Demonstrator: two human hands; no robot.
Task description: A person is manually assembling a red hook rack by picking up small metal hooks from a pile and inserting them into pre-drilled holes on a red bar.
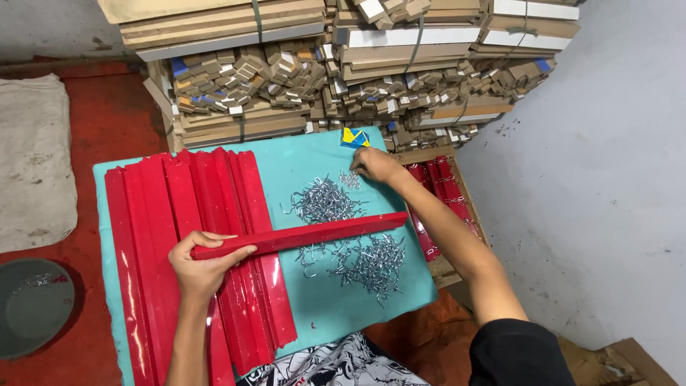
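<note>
small blue-and-yellow packet (355, 137) at teal mat's (300, 161) far edge, beside right hand (375, 164)

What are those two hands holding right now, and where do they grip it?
The left hand grips a long red strip at its near end. The right hand rests on small metal hooks; any pinch is unclear.

Red, teal and silver are seen about the hands.

A glossy red plastic strip (300, 236) is held by the left hand (202, 263), above a teal cloth table cover (300, 161). More glossy red strips in a stack (186, 236) are laid under that hand. Shiny silver metal hooks (325, 200) are heaped near the right hand (376, 165), with a small blue and yellow packet (354, 137) just beyond it. A black-and-white patterned fabric (336, 364) is shown nearest the body, a black sleeve (518, 354) on the right arm.
</note>
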